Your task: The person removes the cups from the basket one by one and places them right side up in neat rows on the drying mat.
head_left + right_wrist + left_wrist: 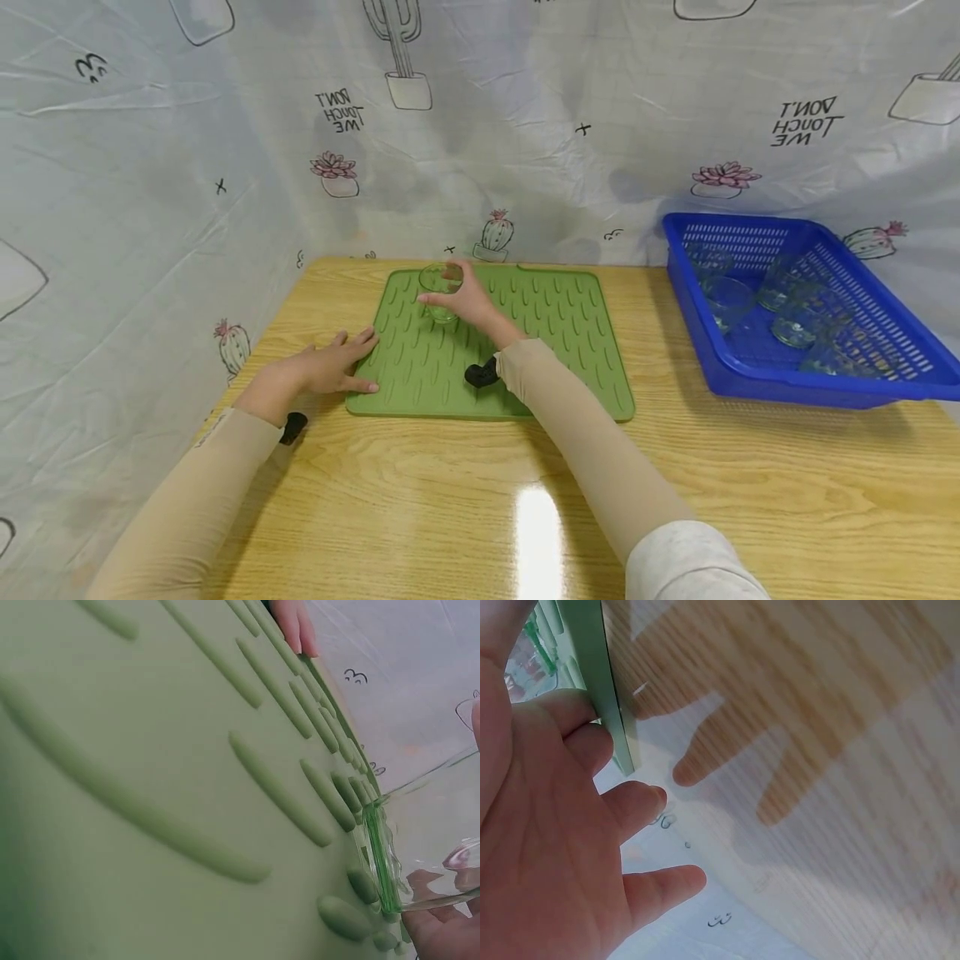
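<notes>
A clear drinking glass [442,313] stands upright at the back left of a ribbed green drying mat [547,333]. My right hand [476,302] grips the glass around its sides, thumb and fingers on opposite walls. In the right wrist view, the glass [431,832] has its thick base right at the mat's ribs. My left hand [326,367] lies at the mat's left edge, fingers spread and fingertips on the rim. The left wrist view shows its palm and fingers [652,896] relaxed beside the mat's edge, holding nothing.
A blue plastic basket [795,379] with several clear glasses [795,325] sits at the right of the wooden table [420,492]. A printed white sheet [525,108] hangs behind the table and along its left side.
</notes>
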`<state>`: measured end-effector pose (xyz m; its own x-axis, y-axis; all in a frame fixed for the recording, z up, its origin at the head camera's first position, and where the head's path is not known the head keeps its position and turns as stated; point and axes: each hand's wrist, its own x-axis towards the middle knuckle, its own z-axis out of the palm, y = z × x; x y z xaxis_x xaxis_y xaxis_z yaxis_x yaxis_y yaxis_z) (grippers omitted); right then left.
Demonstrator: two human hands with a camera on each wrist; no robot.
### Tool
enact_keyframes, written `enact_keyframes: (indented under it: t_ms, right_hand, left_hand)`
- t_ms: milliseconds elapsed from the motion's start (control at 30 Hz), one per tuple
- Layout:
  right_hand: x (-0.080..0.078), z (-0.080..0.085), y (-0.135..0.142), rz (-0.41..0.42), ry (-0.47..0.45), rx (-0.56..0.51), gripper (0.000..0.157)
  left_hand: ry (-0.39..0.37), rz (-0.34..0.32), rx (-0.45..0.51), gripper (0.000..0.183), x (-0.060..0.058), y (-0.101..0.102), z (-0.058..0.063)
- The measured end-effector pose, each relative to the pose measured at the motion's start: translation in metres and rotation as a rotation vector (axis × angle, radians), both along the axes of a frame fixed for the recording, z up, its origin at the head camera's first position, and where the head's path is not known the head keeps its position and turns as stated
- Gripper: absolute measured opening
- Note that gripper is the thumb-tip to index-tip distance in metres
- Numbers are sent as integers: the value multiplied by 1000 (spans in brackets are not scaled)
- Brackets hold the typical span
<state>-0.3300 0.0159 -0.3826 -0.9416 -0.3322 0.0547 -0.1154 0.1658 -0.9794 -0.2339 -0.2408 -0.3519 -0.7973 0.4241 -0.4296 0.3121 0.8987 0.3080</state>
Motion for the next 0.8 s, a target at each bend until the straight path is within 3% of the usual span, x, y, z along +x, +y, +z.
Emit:
enact_keyframes:
  t_ms: [800]
  right_hand:
    - [3, 3, 2, 1, -8, 26, 97]
  left_hand:
    - [5, -3, -5, 98, 1, 0, -2]
